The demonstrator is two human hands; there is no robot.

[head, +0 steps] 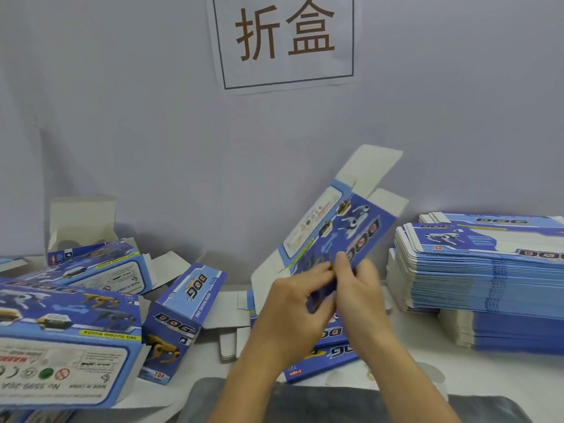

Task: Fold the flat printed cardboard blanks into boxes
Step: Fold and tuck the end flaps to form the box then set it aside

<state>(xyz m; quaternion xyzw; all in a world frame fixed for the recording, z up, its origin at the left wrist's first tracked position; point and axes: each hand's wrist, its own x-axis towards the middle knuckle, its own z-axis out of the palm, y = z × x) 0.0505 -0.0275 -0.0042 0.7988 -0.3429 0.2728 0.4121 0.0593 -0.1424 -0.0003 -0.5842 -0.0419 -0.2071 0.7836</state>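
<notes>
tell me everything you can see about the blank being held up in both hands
The held blank is a flat blue printed cardboard piece with robot dog pictures, a white label panel and plain grey-white flaps at its upper and lower ends. It is raised off the table, tilted up to the right in front of the wall. The left hand and right hand pinch its lower edge together; the print there is blurred.

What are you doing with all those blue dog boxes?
A person is folding flat printed cardboard into boxes. Both hands, the left hand and the right hand, pinch the lower end of one blue blank, held up tilted with its grey flaps still open. A tall stack of flat blanks waits on the right of the table. Boxes already folded lie in a heap on the left.
</notes>
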